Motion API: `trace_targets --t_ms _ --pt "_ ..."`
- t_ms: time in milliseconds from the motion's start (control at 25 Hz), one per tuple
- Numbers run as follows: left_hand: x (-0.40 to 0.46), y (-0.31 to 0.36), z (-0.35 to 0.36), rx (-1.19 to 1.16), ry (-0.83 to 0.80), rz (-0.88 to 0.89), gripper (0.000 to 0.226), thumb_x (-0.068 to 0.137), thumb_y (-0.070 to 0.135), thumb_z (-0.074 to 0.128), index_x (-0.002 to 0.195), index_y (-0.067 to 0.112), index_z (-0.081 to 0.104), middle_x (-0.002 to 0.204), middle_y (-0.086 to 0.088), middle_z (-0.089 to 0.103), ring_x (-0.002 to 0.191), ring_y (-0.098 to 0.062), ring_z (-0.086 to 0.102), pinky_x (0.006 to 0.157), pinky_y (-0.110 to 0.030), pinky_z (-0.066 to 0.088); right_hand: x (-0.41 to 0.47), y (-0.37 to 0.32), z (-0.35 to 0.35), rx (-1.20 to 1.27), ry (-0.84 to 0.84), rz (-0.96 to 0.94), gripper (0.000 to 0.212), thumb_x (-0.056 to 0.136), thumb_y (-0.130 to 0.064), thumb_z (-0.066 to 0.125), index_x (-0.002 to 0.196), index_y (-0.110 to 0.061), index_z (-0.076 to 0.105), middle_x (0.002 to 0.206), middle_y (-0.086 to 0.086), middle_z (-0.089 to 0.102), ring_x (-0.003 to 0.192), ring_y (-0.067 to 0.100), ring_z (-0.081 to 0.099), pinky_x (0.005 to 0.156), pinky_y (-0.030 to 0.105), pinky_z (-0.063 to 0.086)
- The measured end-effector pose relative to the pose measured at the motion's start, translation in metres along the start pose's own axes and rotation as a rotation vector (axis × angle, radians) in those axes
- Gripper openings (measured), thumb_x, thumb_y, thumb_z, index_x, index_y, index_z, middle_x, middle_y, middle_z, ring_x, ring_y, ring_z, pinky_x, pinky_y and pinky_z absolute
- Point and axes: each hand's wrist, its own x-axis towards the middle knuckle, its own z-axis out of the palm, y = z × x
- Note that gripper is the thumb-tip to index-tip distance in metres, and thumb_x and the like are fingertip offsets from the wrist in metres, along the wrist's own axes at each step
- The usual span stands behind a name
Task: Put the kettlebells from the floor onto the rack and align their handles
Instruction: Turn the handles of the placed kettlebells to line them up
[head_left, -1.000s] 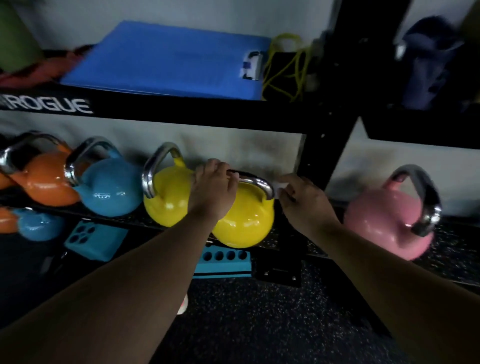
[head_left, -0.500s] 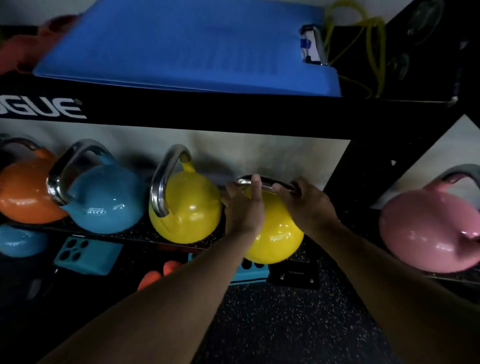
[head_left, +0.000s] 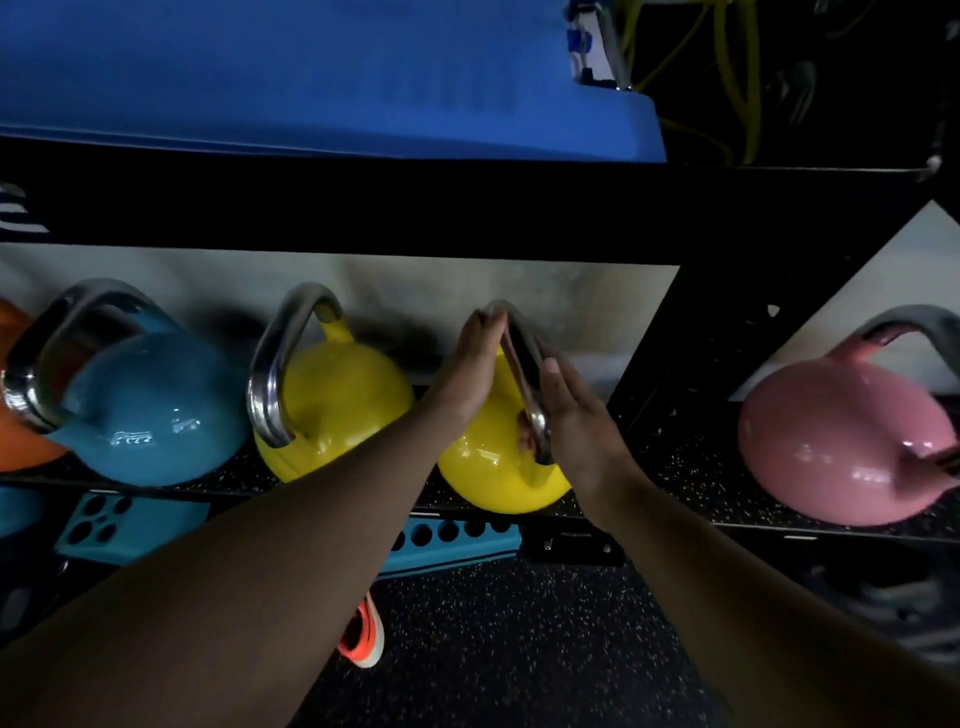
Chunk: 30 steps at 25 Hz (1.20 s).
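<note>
A yellow kettlebell (head_left: 488, 473) sits on the rack's lower shelf (head_left: 675, 467), its steel handle turned edge-on toward me. My left hand (head_left: 467, 364) lies flat against the handle's left side and my right hand (head_left: 576, 421) presses flat on its right side, sandwiching it. To its left stand a second yellow kettlebell (head_left: 337, 405), a blue one (head_left: 150, 410) and an orange one (head_left: 15, 441), their handles angled left. A pink kettlebell (head_left: 836, 441) rests in the bay to the right.
A blue mat (head_left: 311, 73) and yellow cords (head_left: 727, 78) lie on the upper shelf. The black upright post (head_left: 670, 353) stands just right of my hands. Teal perforated blocks (head_left: 124, 525) sit under the shelf. An orange shoe (head_left: 363, 634) shows on the speckled floor.
The right yellow kettlebell's handle has turned from lying crosswise to edge-on. My hands went from gripping over the handle to pressing flat on either side. The camera has moved closer.
</note>
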Motion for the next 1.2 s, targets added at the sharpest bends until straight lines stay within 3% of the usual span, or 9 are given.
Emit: trace_targets --t_ms 120,360,600,680,800,960,1120,1200 --pt "0.014 -0.001 0.004 -0.047 -0.019 -0.042 0.05 0.102 0.05 0.029 0.135 0.019 0.051 0.132 -0.007 0.053 0.117 -0.015 0.047 0.093 -0.029 0.033 0.004 0.002 0.014 0.063 0.06 0.012 0.043 0.104 -0.038 0.03 0.146 -0.033 0.039 0.099 0.008 0.061 0.069 0.016 0.056 0.049 0.016 0.046" --pt "0.03 -0.004 0.003 -0.125 0.01 -0.057 0.047 0.1 0.052 0.033 0.127 0.022 0.058 0.122 -0.006 0.058 0.111 -0.019 0.054 0.091 -0.031 0.04 0.007 0.009 0.04 0.164 0.141 0.016 0.044 0.104 -0.041 0.031 0.147 -0.04 0.034 0.133 0.017 0.057 0.095 0.019 0.053 0.065 0.025 0.042" --pt "0.035 -0.002 -0.002 -0.091 -0.064 -0.066 0.056 0.1 0.054 0.031 0.129 0.014 0.057 0.127 -0.029 0.055 0.116 -0.04 0.054 0.094 -0.049 0.045 0.01 0.011 0.05 0.179 0.151 0.014 0.045 0.103 -0.044 0.028 0.148 -0.046 0.028 0.14 0.011 0.054 0.099 0.02 0.059 0.07 0.027 0.044" --pt "0.033 -0.003 -0.002 -0.12 -0.048 -0.051 0.052 0.101 0.052 0.032 0.133 0.018 0.053 0.127 -0.022 0.056 0.119 -0.034 0.053 0.095 -0.044 0.043 0.008 0.009 0.051 0.205 0.15 0.005 0.045 0.104 -0.041 0.029 0.148 -0.045 0.027 0.146 0.0 0.049 0.118 0.02 0.056 0.081 0.03 0.048" --pt "0.029 -0.005 -0.003 -0.113 -0.047 -0.029 0.05 0.101 0.051 0.03 0.14 0.023 0.046 0.135 -0.013 0.052 0.121 -0.025 0.051 0.102 -0.04 0.041 0.008 0.011 0.048 0.195 0.116 -0.027 0.046 0.103 -0.041 0.029 0.149 -0.043 0.026 0.149 -0.004 0.045 0.126 0.016 0.052 0.093 0.035 0.049" --pt "0.026 -0.006 -0.002 -0.102 -0.048 -0.032 0.049 0.101 0.05 0.03 0.141 0.023 0.043 0.14 -0.015 0.048 0.124 -0.027 0.049 0.107 -0.046 0.038 0.008 0.013 0.042 0.135 0.087 -0.034 0.047 0.103 -0.043 0.029 0.15 -0.042 0.025 0.149 -0.004 0.045 0.12 0.004 0.052 0.088 0.023 0.046" --pt "0.026 -0.007 -0.004 -0.074 -0.058 -0.031 0.052 0.101 0.051 0.029 0.142 0.022 0.042 0.141 -0.016 0.047 0.126 -0.029 0.047 0.107 -0.047 0.037 0.009 0.018 0.041 0.095 0.076 -0.048 0.048 0.102 -0.045 0.029 0.15 -0.043 0.024 0.152 -0.008 0.041 0.134 0.007 0.039 0.088 0.016 0.038" --pt "0.028 -0.006 -0.006 -0.023 -0.068 -0.019 0.054 0.101 0.053 0.028 0.142 0.021 0.043 0.141 -0.015 0.049 0.127 -0.028 0.047 0.107 -0.042 0.036 0.009 0.021 0.04 0.062 0.068 -0.059 0.049 0.101 -0.047 0.029 0.15 -0.044 0.023 0.15 -0.006 0.043 0.133 0.01 0.042 0.086 0.017 0.04"
